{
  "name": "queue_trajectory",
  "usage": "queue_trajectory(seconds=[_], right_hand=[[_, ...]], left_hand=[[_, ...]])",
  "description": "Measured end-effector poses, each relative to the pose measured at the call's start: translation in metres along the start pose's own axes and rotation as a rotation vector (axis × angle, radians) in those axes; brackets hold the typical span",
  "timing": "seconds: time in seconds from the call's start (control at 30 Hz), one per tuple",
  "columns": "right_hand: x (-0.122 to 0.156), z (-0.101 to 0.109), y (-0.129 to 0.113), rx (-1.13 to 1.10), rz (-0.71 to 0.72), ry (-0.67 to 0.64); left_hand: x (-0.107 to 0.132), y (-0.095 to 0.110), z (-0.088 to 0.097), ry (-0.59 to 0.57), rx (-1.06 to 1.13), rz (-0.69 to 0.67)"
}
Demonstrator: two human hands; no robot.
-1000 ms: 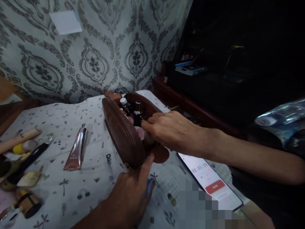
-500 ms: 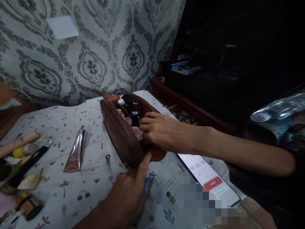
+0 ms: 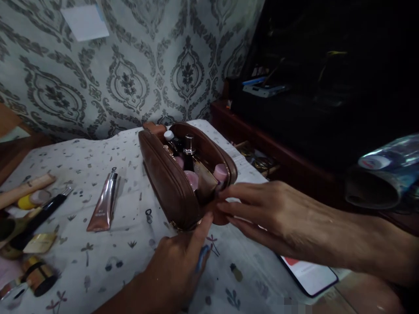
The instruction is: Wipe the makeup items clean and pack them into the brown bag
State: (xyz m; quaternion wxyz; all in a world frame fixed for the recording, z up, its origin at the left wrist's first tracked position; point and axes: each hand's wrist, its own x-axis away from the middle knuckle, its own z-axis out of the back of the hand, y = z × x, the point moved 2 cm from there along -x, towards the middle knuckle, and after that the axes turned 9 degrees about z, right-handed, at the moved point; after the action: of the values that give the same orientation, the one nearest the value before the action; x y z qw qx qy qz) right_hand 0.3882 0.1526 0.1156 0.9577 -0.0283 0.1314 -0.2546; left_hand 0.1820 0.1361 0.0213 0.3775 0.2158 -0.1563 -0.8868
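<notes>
A brown zip pouch (image 3: 166,179) stands unzipped on the patterned cloth (image 3: 98,261), with several small cosmetic bottles and pink-capped items (image 3: 190,174) upright inside. My left hand (image 3: 178,268) rests on the cloth in front of it, thumb pressed against the pouch's near end; the other fingers are hidden. My right hand (image 3: 262,213) hovers at the pouch's right end with fingers stretched out, tips at the round brown zip tab (image 3: 220,217), holding nothing.
A rose-gold tube (image 3: 104,203) lies left of the pouch. Brushes, a wooden handle and small compacts (image 3: 29,226) crowd the left edge. A phone (image 3: 309,274) lies under my right forearm. A dark wooden cabinet (image 3: 262,135) stands behind, a shiny plastic bag (image 3: 386,172) at right.
My right hand has come out of the pouch and moved right and down to its near end. A pink-capped item now shows at the pouch's right side. The left hand stayed.
</notes>
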Motion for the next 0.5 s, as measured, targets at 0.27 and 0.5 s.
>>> queue_trajectory(seconds=[0.27, 0.5], right_hand=[[0.018, -0.026, -0.003, -0.088, -0.055, 0.137], [0.018, -0.025, -0.018, -0.034, -0.077, 0.192]], left_hand=[[-0.001, -0.004, 0.002, -0.03, 0.02, -0.012], [0.016, -0.003, 0.025, 0.019, 0.036, -0.042]])
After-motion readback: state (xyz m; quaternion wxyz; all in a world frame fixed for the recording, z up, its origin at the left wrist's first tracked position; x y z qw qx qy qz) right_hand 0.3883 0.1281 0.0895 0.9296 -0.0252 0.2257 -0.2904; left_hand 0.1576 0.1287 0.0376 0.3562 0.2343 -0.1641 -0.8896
